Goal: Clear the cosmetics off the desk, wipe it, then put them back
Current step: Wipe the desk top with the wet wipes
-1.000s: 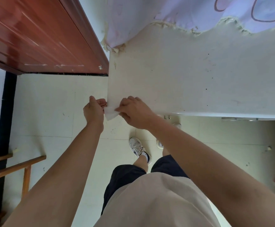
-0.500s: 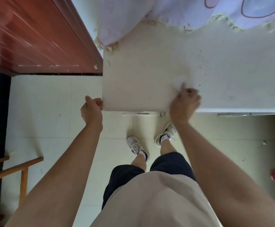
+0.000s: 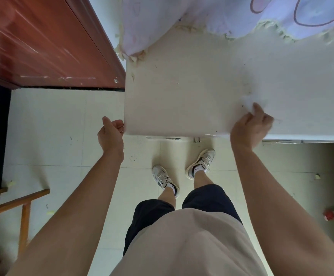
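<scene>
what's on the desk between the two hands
Nothing: in the head view the stretch of desk between the left hand and the right hand, which holds a white tissue, is bare.

The floor (image 3: 66,136) has pale tiles with little bits of dirt on it. A shiny red-brown door (image 3: 42,40) is far on the left, and a wooden frame (image 3: 21,204) stands near left. A purple cloth (image 3: 211,14) hangs far off.

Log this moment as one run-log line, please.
phase: wiping | right hand: tissue on desk | left hand: at desk corner | cosmetics: none visible
</scene>
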Demonstrator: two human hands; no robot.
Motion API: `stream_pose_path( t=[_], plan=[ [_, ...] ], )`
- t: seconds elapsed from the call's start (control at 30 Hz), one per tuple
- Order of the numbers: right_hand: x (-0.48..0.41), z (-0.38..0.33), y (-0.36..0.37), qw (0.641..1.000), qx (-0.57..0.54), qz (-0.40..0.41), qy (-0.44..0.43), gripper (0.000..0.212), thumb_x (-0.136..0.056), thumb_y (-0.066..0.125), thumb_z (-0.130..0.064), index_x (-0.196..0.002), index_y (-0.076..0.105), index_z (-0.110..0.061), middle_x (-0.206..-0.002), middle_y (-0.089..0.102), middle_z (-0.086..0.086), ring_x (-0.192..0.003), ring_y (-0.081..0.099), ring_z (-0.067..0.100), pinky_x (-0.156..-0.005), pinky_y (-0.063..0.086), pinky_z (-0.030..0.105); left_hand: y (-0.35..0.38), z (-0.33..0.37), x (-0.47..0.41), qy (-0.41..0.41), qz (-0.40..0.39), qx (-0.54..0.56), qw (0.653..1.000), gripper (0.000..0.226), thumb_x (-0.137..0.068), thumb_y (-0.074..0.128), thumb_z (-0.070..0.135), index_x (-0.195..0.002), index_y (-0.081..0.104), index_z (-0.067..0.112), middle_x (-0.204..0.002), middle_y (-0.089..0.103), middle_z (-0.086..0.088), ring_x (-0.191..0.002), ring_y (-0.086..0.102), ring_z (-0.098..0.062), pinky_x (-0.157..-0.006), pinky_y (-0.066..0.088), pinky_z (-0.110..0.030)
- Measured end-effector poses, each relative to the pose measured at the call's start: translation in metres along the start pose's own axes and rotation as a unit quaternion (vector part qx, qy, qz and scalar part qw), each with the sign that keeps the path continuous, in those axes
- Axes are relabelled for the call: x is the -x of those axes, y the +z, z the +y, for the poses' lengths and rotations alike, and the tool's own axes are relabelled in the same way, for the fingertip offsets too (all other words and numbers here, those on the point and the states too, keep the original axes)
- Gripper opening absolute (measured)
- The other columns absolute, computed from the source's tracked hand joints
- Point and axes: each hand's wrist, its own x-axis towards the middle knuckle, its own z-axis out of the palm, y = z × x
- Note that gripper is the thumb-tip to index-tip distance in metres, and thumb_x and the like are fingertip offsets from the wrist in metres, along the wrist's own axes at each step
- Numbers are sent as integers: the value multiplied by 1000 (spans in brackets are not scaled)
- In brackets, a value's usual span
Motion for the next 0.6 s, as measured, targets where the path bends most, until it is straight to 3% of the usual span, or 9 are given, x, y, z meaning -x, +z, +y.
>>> stream_pose_path(
  t=[0.07, 0.13, 0.2, 0.27, 0.33, 0.37, 0.4, 0.47, 0.6],
  plan=[
    [2, 17, 1, 994, 51, 54, 82, 43, -88, 42, -10, -125, 63, -13, -118, 56, 20, -102, 53, 40, -87, 37, 41, -1, -1, -1, 5, 0, -2, 1000, 49, -100, 32, 40, -83, 69, 13, -91, 72, -3, -92, 68, -15, -89, 53, -28],
    [40, 11, 12, 998, 53, 21, 18, 40, -86, 44, -8, -121, 65, -8, -111, 58, 21, -96, 54, 41, -85, 33, 40, -2, -2, -2, 0, -9, 3, 1000, 49, -100, 32, 40, -85, 69, 11, -93, 72, -4, -92, 68, -14, -89, 53, -27],
    [95, -13, 26, 991, 31, -84, -97, 39, -85, 50, -5, -122, 63, -8, -108, 59, 19, -98, 52, 38, -88, 34, 41, -2, -1, -3, -8, -16, 8, 1000, 50, -101, 32, 41, -87, 69, 10, -95, 72, -5, -92, 68, -14, -87, 54, -25],
    [146, -47, 33, 950, -5, -231, -208, 42, -85, 52, -2, -125, 61, -10, -110, 58, 15, -102, 51, 34, -90, 41, 43, -4, 1, -4, -17, -19, 7, 1000, 52, -101, 31, 43, -87, 68, 10, -93, 71, -4, -90, 68, -14, -84, 53, -24],
    [177, -74, 32, 869, -53, -391, -299, 40, -87, 53, -2, -124, 64, -13, -111, 59, 12, -101, 56, 31, -88, 47, 43, -7, 3, -7, -33, -33, 16, 999, 55, -102, 30, 46, -88, 68, 9, -91, 71, -4, -89, 68, -14, -83, 53, -25],
    [179, -82, 30, 833, -71, -433, -337, 37, -88, 53, -4, -120, 67, -14, -107, 59, 9, -97, 58, 29, -86, 50, 40, -9, 4, -8, -43, -40, 23, 998, 56, -102, 29, 47, -88, 69, 9, -91, 71, -5, -89, 68, -15, -82, 53, -25],
    [171, -87, 29, 820, -90, -436, -359, 34, -87, 54, -4, -116, 70, -14, -103, 59, 7, -93, 59, 27, -82, 51, 36, -11, 5, -10, -52, -47, 29, 997, 58, -102, 28, 48, -88, 69, 9, -91, 71, -5, -89, 68, -15, -83, 53, -26],
    [136, -94, 31, 854, -117, -382, -333, 32, -88, 54, -7, -115, 70, -16, -102, 58, 6, -89, 60, 24, -79, 49, 30, -14, 4, -13, -58, -62, 37, 996, 60, -102, 27, 49, -89, 69, 9, -93, 71, -6, -89, 68, -15, -84, 53, -26],
    [39, -102, 45, 946, -48, -256, -192, 35, -95, 47, -15, -127, 60, -19, -121, 50, 8, -108, 56, 28, -90, 44, 32, -12, 1, -13, -56, -54, 54, 996, 58, -102, 28, 48, -88, 69, 10, -91, 71, -5, -87, 68, -14, -82, 53, -24]
  ],
)
